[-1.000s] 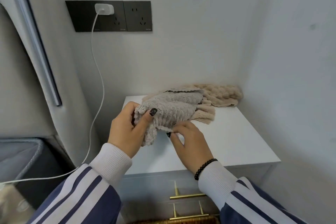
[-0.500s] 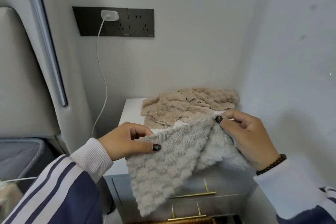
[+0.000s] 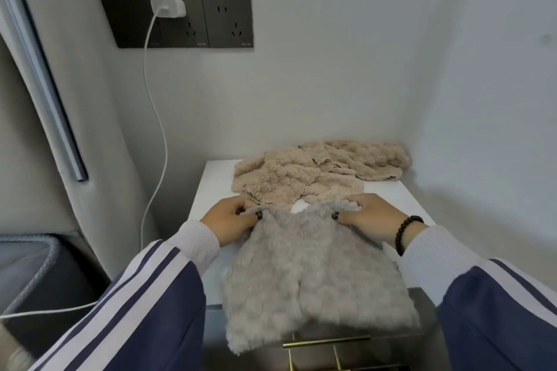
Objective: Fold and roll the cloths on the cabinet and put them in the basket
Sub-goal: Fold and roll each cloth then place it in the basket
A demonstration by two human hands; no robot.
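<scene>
Grey cloth (image 3: 313, 277): we hold it spread over the front of the cabinet top, its near part hanging past the front edge over the drawer face.
Left hand (image 3: 230, 220): we pinch the cloth's far left corner between thumb and curled fingers.
Right hand (image 3: 372, 217): we pinch the far right corner the same way; a dark bead bracelet (image 3: 405, 233) sits on that wrist.
Beige cloths (image 3: 316, 175): a rumpled pile at the back of the cabinet, against the wall, just beyond our hands.
Cabinet (image 3: 398, 199): white top, set in the corner; brass drawer handles (image 3: 325, 342) show below the hanging cloth.
Wall socket panel (image 3: 177, 19): dark, above and left, with a white charger (image 3: 167, 7) plugged in and its cable (image 3: 156, 117) trailing down.
Sleeves (image 3: 156, 289): navy with pale stripes.
</scene>
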